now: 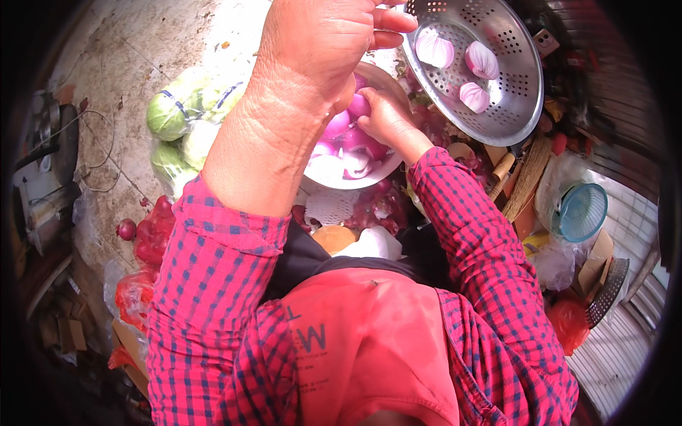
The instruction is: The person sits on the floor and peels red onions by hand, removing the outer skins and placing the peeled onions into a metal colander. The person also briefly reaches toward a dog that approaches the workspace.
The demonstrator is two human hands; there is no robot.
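My left hand (330, 37) is raised close to the camera, above and left of a round basin (351, 183). Its upper part runs out at the top edge, so its grip is hidden. In the basin lie several purple-red onions (362, 144), with pale peeled pieces or skins (357, 162) near the front rim. My right hand (391, 117) reaches in from the right, thumb and finger around a red onion (360, 105). Right of the basin a perforated steel colander (514, 96) holds three peeled pink-white onion pieces (482, 59).
Bagged cabbages (168, 117) sit on the stained floor at left. Below them are red mesh bags (152, 237) and a loose onion (126, 229). Onion skins (381, 205) litter the ground before me. A straw broom (525, 181) and a blue plastic basket (583, 213) are at right.
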